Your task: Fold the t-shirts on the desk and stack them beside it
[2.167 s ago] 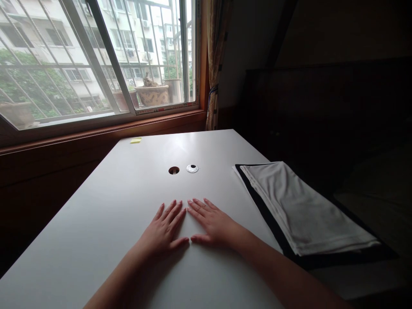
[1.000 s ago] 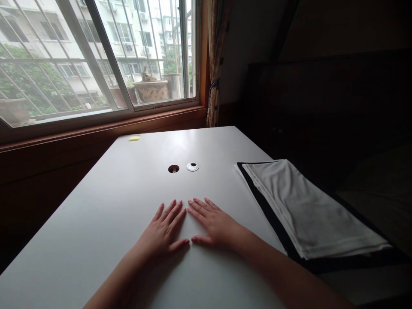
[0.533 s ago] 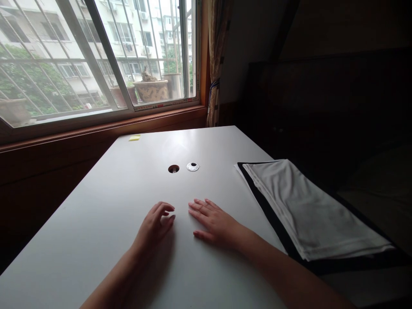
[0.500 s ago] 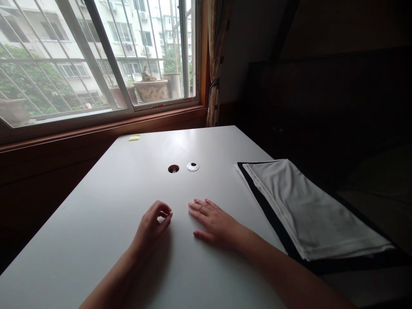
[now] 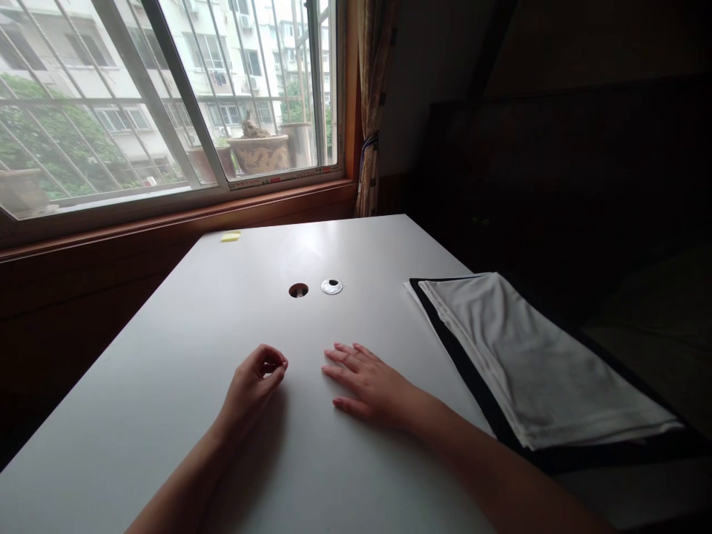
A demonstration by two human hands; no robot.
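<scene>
My left hand (image 5: pixel 253 384) hovers just over the white table (image 5: pixel 150 393), its thumb and forefinger pinched together. Whether something tiny sits between those fingertips I cannot make out. To its right, my right hand (image 5: pixel 370 382) lies flat on the tabletop, fingers stretched and spread, holding nothing. Beyond both hands are a round hole (image 5: pixel 299 291) in the table and, beside it, a silvery ring-shaped cover (image 5: pixel 332 287) with a dark opening.
Folded white cloth (image 5: pixel 534 356) lies over black cloth (image 5: pixel 461 363) along the table's right side. A yellow sticky note (image 5: pixel 231 236) is near the far left corner. Behind the table are a barred window (image 5: pixel 167 104) and a tied curtain (image 5: pixel 370 111).
My left hand has shifted slightly left, away from the right hand, and its fingers have closed into a tighter pinch. My right hand stays flat in place.
</scene>
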